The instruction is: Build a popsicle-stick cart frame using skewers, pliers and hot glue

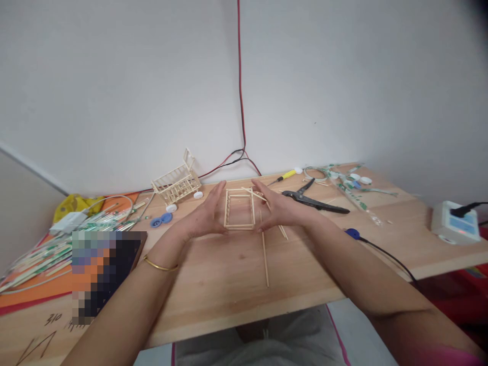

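A small rectangular frame of thin wooden sticks stands on the wooden table, between my two hands. My left hand presses against its left side with the fingers stretched out. My right hand holds its right side the same way. A gold bangle sits on my left wrist. A few loose sticks lie on the table just under and in front of my right hand.
A finished little stick cart stands at the back left near bottle caps. Black pliers, a yellow screwdriver and wrappers lie back right. A white power unit sits far right. Chopstick packets cover the left.
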Demonstrator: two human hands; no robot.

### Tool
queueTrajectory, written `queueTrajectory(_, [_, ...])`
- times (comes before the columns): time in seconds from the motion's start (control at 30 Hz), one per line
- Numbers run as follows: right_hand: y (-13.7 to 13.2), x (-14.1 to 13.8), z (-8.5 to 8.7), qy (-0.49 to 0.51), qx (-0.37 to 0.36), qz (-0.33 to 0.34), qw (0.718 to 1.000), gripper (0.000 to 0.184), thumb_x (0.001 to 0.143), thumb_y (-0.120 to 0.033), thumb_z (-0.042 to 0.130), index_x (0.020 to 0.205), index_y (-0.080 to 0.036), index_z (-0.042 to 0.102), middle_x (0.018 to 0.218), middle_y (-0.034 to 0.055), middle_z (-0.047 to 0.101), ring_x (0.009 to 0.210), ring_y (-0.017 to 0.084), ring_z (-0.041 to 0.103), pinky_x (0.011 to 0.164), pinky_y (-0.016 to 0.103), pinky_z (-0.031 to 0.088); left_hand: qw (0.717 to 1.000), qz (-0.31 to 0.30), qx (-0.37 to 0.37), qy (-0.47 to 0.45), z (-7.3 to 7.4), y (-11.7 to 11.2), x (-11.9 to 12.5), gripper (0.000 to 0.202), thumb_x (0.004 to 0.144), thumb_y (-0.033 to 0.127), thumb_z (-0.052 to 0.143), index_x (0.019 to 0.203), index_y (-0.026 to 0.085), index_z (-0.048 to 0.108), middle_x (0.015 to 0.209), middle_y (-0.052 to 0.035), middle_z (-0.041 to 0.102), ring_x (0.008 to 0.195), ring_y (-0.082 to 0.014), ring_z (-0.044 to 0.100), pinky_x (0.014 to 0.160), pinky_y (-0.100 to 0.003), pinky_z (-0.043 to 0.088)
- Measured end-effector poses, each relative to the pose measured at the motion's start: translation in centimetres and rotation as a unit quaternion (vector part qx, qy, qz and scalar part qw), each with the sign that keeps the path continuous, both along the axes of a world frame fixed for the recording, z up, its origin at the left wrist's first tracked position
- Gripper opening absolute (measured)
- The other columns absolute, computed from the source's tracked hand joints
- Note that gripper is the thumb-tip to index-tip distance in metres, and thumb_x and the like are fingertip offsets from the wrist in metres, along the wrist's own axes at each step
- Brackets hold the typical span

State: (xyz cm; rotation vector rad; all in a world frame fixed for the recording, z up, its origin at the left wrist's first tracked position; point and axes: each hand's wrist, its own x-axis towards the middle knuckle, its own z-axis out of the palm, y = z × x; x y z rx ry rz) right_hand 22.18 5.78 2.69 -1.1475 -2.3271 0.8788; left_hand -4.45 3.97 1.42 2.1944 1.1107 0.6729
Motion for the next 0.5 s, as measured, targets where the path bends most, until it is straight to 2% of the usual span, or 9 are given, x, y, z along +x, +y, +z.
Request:
queueTrajectory(0.13, [-0.4,-0.3,0.5,-0.017,-0.015,-0.009,1.000,0.134,0.046,-0.039,0.085,0.149,-0.021,0.002,0.148,0.0173,0.029,0.125,0.031,0.044,0.102,0.040,0.036,0.999,-0.018,-0.027,-0.016,-0.6,0.6,0.0,0.128,0.055,0.030,0.082,0.148,0.025,-0.006,0.156,-0.0144,0.002,0.141,-0.0341,0.015,0.114,-0.052,0.014])
queueTrajectory(0.3, [-0.2,-0.2,0.2,-0.013,-0.020,-0.014,1.000,0.127,0.050,-0.039,0.083,0.149,-0.025,0.004,0.148,0.0152,0.031,0.105,0.026,0.058,0.090,0.036,0.045,0.998,-0.024,-0.045,-0.046,-1.3,1.0,0.2,0.127,0.050,0.027,0.084,0.148,0.024,0.004,0.155,-0.0126,0.012,0.140,-0.0342,0.018,0.115,-0.050,0.016])
queueTrajectory(0.37, [-0.1,-0.1,-0.1,-0.013,-0.011,-0.012,1.000,0.125,0.051,-0.039,0.082,0.149,-0.027,0.005,0.149,0.0141,0.030,0.102,0.024,0.059,0.088,0.035,0.046,0.997,-0.024,-0.044,-0.063,-1.4,1.0,0.3,0.127,0.048,0.027,0.085,0.148,0.024,0.007,0.154,-0.0131,0.014,0.139,-0.0349,0.019,0.114,-0.050,0.018])
queueTrajectory(0.5, [-0.1,-0.1,0.0,-0.026,-0.006,-0.010,1.000,0.121,0.053,-0.038,0.081,0.149,-0.028,0.007,0.148,0.0119,0.032,0.098,0.023,0.060,0.085,0.033,0.046,0.998,-0.020,-0.033,-0.054,-1.5,1.0,0.4,0.129,0.049,0.028,0.085,0.148,0.024,0.001,0.154,-0.0141,0.010,0.139,-0.0354,0.018,0.114,-0.051,0.017])
